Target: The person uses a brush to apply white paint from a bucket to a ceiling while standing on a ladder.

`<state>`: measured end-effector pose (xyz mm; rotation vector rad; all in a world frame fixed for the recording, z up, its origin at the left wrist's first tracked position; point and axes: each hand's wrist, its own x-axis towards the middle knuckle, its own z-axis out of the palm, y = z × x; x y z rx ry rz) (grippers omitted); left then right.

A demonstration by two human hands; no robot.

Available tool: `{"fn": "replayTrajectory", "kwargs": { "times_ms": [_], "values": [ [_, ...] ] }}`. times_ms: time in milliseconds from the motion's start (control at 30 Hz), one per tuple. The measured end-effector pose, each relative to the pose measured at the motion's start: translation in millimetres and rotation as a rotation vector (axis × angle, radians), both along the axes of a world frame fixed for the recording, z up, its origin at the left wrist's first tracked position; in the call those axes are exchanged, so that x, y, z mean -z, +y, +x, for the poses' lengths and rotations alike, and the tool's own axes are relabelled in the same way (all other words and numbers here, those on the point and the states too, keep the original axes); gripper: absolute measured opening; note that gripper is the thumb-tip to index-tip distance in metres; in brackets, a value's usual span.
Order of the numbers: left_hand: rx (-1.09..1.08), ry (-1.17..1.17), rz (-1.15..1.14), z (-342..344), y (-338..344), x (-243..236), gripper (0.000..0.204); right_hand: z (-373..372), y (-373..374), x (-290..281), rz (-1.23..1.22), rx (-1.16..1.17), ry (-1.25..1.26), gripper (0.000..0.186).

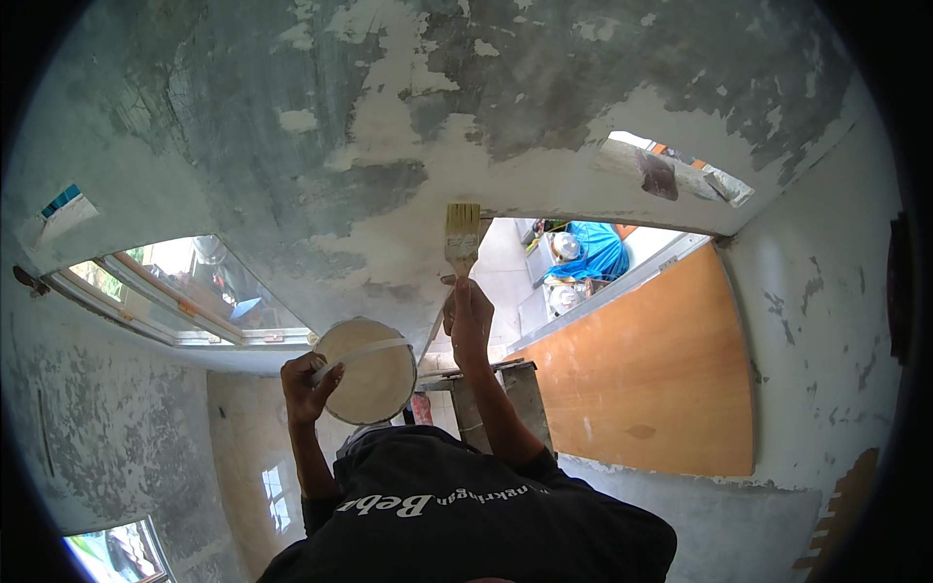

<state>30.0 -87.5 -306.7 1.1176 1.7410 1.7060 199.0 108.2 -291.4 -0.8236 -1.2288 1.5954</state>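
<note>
My right hand (468, 313) is raised in front of me, its fingers closed round the handle of a flat paintbrush (462, 238). The yellowish bristles point up against the patchy wall (408, 209), just above the corner of the door opening; whether they touch it I cannot tell. Lower and to the left, my left hand (311, 384) grips the pale strap handle of a round bucket (374, 389). Cream-coloured paint or similar liquid shows inside it, and the strap crosses over its top.
An orange-brown wooden door (641, 379) stands open on the right. Through the doorway lies a blue tarp (595, 251) beside several stacked things. A framed window (194, 291) is on the left. Behind my right forearm stands a dark, worn panel or table (505, 403).
</note>
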Motion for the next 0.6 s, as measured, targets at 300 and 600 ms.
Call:
{"fn": "replayTrajectory", "kwargs": {
  "times_ms": [300, 600],
  "values": [
    [0.008, -0.057, 0.019, 3, 11, -3, 0.025, -3, 4, 134, -0.524, -0.204, 0.005, 0.047],
    [0.017, -0.060, -0.014, 4, 10, -6, 0.027, 1, 3, 227, -1.007, -0.146, -0.046, 0.037]
  ]
}}
